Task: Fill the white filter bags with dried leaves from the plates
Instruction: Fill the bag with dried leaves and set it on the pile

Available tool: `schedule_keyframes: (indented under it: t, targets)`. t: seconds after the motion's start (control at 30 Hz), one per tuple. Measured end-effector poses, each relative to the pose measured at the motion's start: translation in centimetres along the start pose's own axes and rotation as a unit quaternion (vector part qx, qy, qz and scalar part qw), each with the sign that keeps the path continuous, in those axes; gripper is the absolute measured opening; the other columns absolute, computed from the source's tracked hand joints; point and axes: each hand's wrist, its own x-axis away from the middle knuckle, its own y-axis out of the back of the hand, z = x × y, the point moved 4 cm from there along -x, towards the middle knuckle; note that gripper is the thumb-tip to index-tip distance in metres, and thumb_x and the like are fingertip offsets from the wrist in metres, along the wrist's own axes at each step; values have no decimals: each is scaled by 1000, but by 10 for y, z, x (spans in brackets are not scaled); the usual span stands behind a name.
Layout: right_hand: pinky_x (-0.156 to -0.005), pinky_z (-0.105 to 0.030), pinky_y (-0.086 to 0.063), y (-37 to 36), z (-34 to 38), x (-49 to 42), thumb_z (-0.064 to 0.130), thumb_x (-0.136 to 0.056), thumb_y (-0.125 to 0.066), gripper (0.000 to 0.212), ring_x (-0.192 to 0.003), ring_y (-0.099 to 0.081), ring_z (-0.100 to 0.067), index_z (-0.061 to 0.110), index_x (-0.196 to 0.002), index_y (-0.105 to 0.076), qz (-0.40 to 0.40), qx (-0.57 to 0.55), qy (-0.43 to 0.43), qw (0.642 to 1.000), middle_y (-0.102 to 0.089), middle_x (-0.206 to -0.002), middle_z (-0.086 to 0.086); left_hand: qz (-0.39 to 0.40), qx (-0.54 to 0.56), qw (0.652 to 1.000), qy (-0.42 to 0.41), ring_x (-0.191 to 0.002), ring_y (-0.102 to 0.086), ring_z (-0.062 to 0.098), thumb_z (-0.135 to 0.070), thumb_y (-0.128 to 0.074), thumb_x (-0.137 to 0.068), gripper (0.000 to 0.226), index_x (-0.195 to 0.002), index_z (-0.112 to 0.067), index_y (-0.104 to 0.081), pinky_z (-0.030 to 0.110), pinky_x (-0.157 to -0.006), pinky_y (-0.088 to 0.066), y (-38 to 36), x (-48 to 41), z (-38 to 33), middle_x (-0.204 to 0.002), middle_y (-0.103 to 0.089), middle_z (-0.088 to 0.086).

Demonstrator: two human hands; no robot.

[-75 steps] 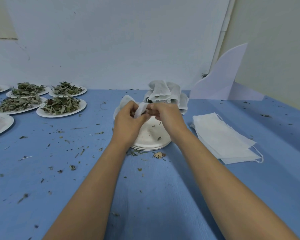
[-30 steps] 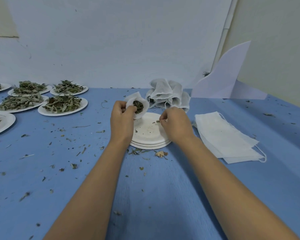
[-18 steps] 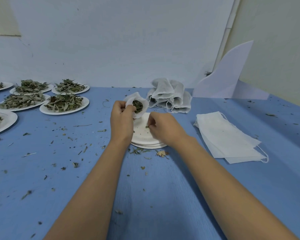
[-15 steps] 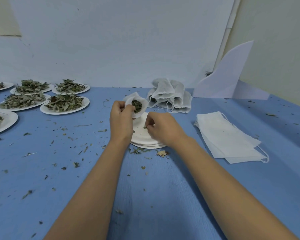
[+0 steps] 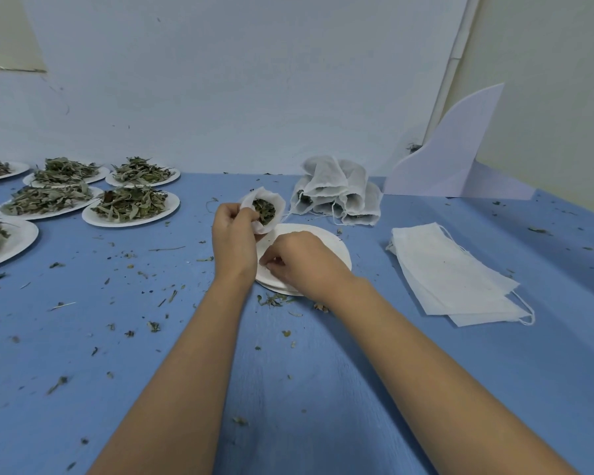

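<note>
My left hand [image 5: 234, 240] grips a white filter bag [image 5: 264, 210] by its rim, mouth open toward me, with dark dried leaves inside. Just right of it, my right hand [image 5: 300, 260] lies over a stack of nearly bare white plates [image 5: 336, 246], fingers curled down and pinching at small leaf bits on the top plate. Whether anything is between the fingertips is hidden. Several plates heaped with dried leaves [image 5: 131, 205] stand at the far left.
A pile of filled filter bags [image 5: 336, 195] lies behind the plate stack by the wall. Flat unfilled bags [image 5: 450, 272] are stacked at the right. A white card [image 5: 453, 156] leans in the corner. Leaf crumbs litter the blue table [image 5: 288, 389].
Both hands held the bag together at first. Then my right hand let go and dropped onto the plate stack, sliding left and nearer along it, while my left hand kept the bag up.
</note>
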Motion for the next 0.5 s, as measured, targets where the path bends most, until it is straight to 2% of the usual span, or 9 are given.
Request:
schedule_keyframes:
  t: [0.13, 0.2, 0.23, 0.3, 0.37, 0.43, 0.5]
  targets:
    - [-78, -30, -41, -1, -2, -2, 6, -90, -49, 26, -99, -57, -27, 11, -107, -68, -9, 37, -5, 999, -65, -106, -11, 3, -4, 1000, -2, -74, -51, 16, -6, -51, -83, 17, -72, -17, -48, 53, -93, -49, 0, -1, 0, -70, -50, -1]
    - [-80, -29, -41, 0, -5, -1, 3, -87, -50, 27, -100, -58, -25, 11, -105, -69, -42, -12, -32, 999, -67, -105, -9, 6, -8, 1000, -5, -74, -51, 17, -5, -51, -84, 17, -72, -17, -47, 52, -92, -48, 0, -1, 0, -69, -50, 0]
    - [-81, -28, -44, 4, -8, 0, 2, -86, -52, 26, -98, -59, -23, 10, -102, -70, -78, -74, -62, 992, -69, -102, -7, 8, -12, 1000, -7, -75, -50, 18, -5, -50, -84, 17, -72, -16, -47, 52, -91, -48, 0, 0, 1, -69, -50, 1]
    - [-80, -25, -48, 18, -16, 4, 1, -83, -56, 21, -89, -63, -16, 12, -94, -71, -181, -226, -136, 947, -70, -87, 0, 17, -24, 999, -14, -76, -50, 18, -3, -50, -84, 17, -72, -16, -47, 52, -90, -48, -1, 1, 1, -72, -50, 1]
    - [-76, -23, -50, 31, -24, 7, 4, -81, -63, 15, -80, -65, -11, 18, -85, -67, -264, -318, -166, 895, -67, -74, 7, 38, -42, 998, -26, -72, -50, 14, -1, -50, -83, 18, -73, -16, -47, 51, -88, -49, -5, 4, 0, -72, -51, -1]
    - [-76, -28, -52, 37, -26, 8, 7, -78, -69, 17, -77, -66, -10, 23, -78, -62, -274, -342, -169, 883, -67, -70, 8, 83, -69, 993, -45, -71, -52, 13, 2, -51, -81, 20, -72, -16, -49, 47, -85, -49, -11, 8, -2, -70, -53, -2]
    - [-70, -30, -51, 37, -27, 9, 11, -76, -70, 19, -78, -65, -9, 25, -75, -58, -274, -303, -182, 895, -65, -69, 12, 140, -94, 983, -68, -67, -53, 9, 4, -51, -80, 22, -70, -15, -50, 38, -78, -50, -20, 13, -6, -67, -54, -4]
